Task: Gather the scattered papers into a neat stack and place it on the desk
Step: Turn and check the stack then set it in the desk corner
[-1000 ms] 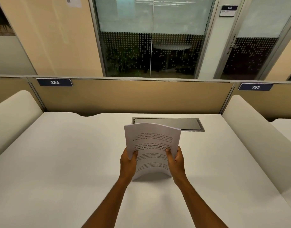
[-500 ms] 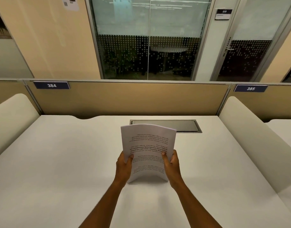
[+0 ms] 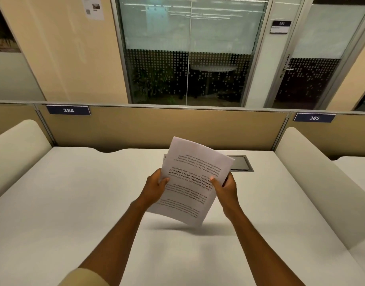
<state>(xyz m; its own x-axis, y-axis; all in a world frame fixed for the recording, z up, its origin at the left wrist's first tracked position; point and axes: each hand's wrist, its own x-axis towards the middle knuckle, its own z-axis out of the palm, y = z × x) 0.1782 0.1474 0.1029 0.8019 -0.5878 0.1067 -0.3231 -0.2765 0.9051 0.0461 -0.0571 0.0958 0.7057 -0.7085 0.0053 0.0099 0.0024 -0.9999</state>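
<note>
Head camera footage showed a person holding a stack of papers (image 3: 191, 178) above a smooth, matte white counter (image 3: 74, 203). The left hand (image 3: 155, 187) pinched the stack's left edge, thumb on the printed face and fingers curled behind it. The right hand (image 3: 225, 187) clamped the right edge the same way. The sheets, thin white paper with upside-down black print, were tilted to the right and bowed slightly, their lower corner hanging just above the counter and casting a soft shadow. A beige sleeve (image 3: 82, 277) covered the left upper forearm. Behind the stack, a dark rectangular hatch (image 3: 241, 164) with a metal frame sat flush in the counter. Rounded cream side panels (image 3: 313, 168) flanked the workspace, and a tan fabric-like divider (image 3: 156, 126) carried navy plates (image 3: 68, 110) numbered 384 and 385.
</note>
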